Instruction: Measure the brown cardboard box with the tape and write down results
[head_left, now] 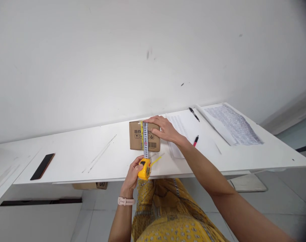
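My left hand [133, 171] is closed around a yellow tape measure [144, 169] at the front edge of the white desk [110, 164]. Its numbered blade is pulled out across the top of a small brown cardboard box [135, 143], running from front to back. At the box's far edge, the fingers of my right hand [164, 129] press near the blade's end, with the thumb resting on the box top. The blade's very tip is hidden by those fingers. A yellow strap [156, 161] trails from the tape measure's right side.
Right of the box lie printed sheets [179, 124], a black pen [194, 114], a red and black pen [196, 140] and a page of dense writing [233, 124]. A dark phone-like slab [42, 166] rests on the left. The white wall [143, 67] rises behind the desk.
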Motion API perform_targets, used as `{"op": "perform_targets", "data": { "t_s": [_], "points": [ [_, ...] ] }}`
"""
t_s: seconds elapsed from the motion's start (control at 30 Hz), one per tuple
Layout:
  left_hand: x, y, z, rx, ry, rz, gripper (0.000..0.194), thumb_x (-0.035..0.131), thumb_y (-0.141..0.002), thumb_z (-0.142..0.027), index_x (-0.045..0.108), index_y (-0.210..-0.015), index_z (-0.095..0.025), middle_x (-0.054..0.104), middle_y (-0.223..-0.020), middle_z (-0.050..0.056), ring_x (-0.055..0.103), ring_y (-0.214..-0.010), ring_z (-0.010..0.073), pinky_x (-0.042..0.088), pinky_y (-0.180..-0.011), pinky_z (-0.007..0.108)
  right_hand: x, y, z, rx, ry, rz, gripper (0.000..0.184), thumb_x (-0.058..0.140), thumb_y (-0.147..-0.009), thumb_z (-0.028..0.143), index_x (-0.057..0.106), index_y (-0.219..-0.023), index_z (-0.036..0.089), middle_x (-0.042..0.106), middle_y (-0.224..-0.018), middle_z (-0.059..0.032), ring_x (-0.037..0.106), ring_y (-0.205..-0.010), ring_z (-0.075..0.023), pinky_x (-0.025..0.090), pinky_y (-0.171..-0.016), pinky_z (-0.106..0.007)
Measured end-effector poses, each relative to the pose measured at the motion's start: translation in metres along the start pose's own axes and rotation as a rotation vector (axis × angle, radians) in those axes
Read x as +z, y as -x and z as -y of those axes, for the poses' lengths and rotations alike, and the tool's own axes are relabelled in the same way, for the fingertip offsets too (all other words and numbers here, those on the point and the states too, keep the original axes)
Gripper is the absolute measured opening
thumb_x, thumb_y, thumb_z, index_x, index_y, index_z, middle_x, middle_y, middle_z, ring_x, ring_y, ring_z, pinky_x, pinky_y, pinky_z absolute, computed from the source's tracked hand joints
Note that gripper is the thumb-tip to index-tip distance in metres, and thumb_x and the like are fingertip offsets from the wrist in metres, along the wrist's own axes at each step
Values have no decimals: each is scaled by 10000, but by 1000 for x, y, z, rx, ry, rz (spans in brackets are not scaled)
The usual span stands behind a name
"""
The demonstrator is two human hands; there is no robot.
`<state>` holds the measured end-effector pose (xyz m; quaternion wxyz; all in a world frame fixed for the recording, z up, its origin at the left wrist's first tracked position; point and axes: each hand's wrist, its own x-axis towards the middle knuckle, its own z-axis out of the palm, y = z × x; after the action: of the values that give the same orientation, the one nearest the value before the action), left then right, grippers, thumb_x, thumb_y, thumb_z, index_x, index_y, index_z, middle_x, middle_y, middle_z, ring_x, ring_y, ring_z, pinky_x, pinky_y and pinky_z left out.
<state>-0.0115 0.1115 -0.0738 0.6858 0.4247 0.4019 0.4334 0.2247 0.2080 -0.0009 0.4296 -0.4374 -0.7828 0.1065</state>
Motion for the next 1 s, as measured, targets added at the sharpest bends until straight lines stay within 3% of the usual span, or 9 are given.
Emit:
{"op": "perform_targets", "data": {
  "t_s": [0.37,0.8,1.0],
  "points": [
    [2,2,-2,-53,49,8,510,808,-658,-404,685,-1079,-143,705,-946,72,635,-737,176,538,-665,293,-8,-1,18,36,312,98,517,475,-884,237,538,-1384,354,623,-1283,-38,556,-1066,-274,458,-869,-417],
    [0,-5,-14,-67,47,-9,537,820,-648,-418,672,-1083,-140,698,-941,78,644,-728,187,575,-647,322,-5,-7,12,112,314,63,500,473,-893,265,531,-1378,367,637,-1197,-50,547,-1007,-274,464,-778,-391],
    [-1,-4,-14,-63,62,-4,542,829,-630,-407,681,-1080,-143,718,-934,91,662,-724,203,584,-649,340,-6,-5,9,118,298,82,513,445,-905,275,496,-1409,363,611,-1203,-58,533,-1039,-287,453,-843,-432]
  ]
}}
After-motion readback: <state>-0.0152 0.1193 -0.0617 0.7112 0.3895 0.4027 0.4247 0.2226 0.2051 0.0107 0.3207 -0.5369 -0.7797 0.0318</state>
